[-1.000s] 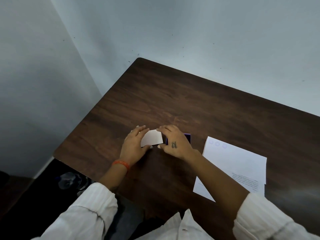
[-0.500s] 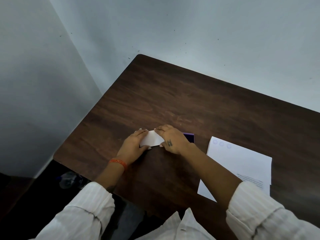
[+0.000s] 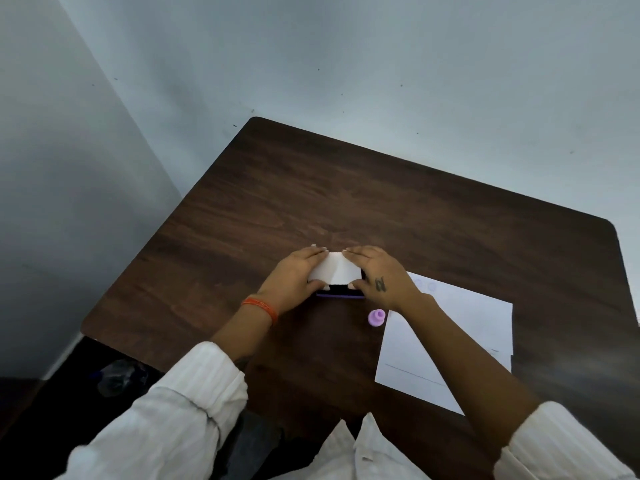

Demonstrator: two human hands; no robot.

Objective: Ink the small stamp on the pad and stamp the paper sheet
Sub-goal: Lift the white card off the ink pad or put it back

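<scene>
Table (image 3: pixel 311 188): a dark wood top is filling the middle of the view, pushed into a corner of pale walls, and it is carrying everything in play.

Paper sheet (image 3: pixel 478 327): a white sheet is lying flat on the table to the right, partly crossed by the right forearm; faint round marks are showing near its far left corner, too pale to read.

Sleeves (image 3: pixel 187 407): rolled white cuffs are sitting on both forearms at the near edge.

Left hand (image 3: pixel 294 278): it is gripping the left end of the pad's white lid, fingers along the far edge and thumb at the near edge, closed on it.

Right hand (image 3: pixel 377 275): it is gripping the right end of the same lid, fingers over the far edge, thumb tucked at the near side, closed on it.

Ink pad (image 3: pixel 341 292): a flat purple case with a dark inside is sitting between the two hands; its white lid (image 3: pixel 336 271) is seemingly tilting up off the base, though the angle is hard to judge.

Wristband (image 3: pixel 261 306): an orange band is circling the left wrist.

Small stamp (image 3: pixel 376 317): the lilac stamp is standing on the table just left of the sheet's edge, near the pad, with neither hand on it.
</scene>
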